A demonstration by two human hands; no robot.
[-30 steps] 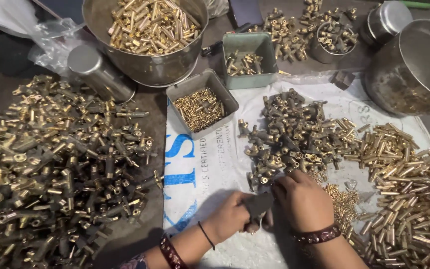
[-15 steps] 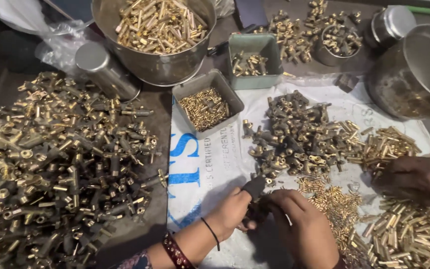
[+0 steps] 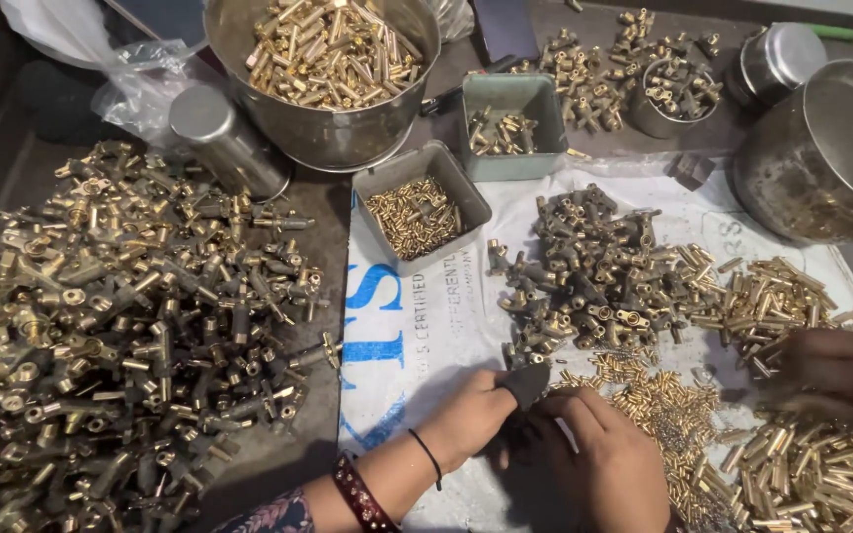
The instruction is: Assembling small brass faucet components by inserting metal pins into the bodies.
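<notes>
My left hand (image 3: 466, 419), with a black thread and a red bangle on the wrist, pinches a small dark block (image 3: 527, 383) low in the middle of the view. My right hand (image 3: 604, 464) meets it from the right, fingers curled against the same block; what lies under them is hidden. Both hands rest on a white printed sack (image 3: 417, 336). Just beyond them lie a heap of dark brass fittings (image 3: 594, 271) and a scatter of tiny brass pins (image 3: 659, 405).
Another person's hand (image 3: 841, 375) rests on brass tubes (image 3: 792, 296) at the right. A big pile of brass valve bodies (image 3: 120, 316) fills the left. Behind stand a steel bowl of brass parts (image 3: 333, 59), two grey trays (image 3: 417, 202) (image 3: 510, 123), and steel pots (image 3: 821, 158).
My hands have stayed together on the dark block, drifting slightly toward me. Another person's hand has come in at the right onto the brass tubes. The view has shifted a little.
</notes>
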